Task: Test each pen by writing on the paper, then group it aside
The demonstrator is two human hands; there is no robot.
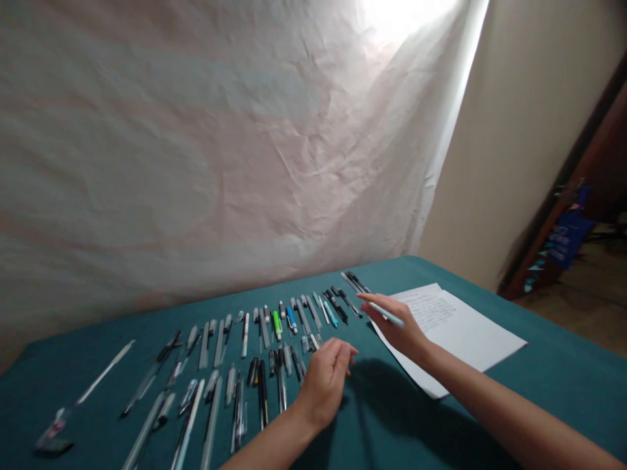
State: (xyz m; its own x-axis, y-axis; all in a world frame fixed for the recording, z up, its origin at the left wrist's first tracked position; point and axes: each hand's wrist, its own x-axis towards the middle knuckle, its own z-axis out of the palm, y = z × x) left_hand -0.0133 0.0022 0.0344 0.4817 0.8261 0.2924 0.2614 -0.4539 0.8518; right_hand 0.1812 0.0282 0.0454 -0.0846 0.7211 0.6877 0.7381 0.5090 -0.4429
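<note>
A slim pale blue pen (390, 316) is held in my right hand (404, 334), slanting across the fingers above the left edge of the white paper (482, 339). My left hand (326, 378) is curled closed over the near right end of the pens; its inner fingers are turned away, so what they hold, if anything, is hidden. Just beyond it lie small caps (313, 341). Farther back are a teal pen (331, 314), a blue-and-white pen (292, 320) and a bright green highlighter (277, 325).
Many pens, caps and clear barrels lie in two rough rows on the dark green cloth (386, 418). A separate long white pen part (105, 372) lies far left. Black pens (356, 282) rest near the back edge. A pale fabric sheet (220, 163) hangs behind the table.
</note>
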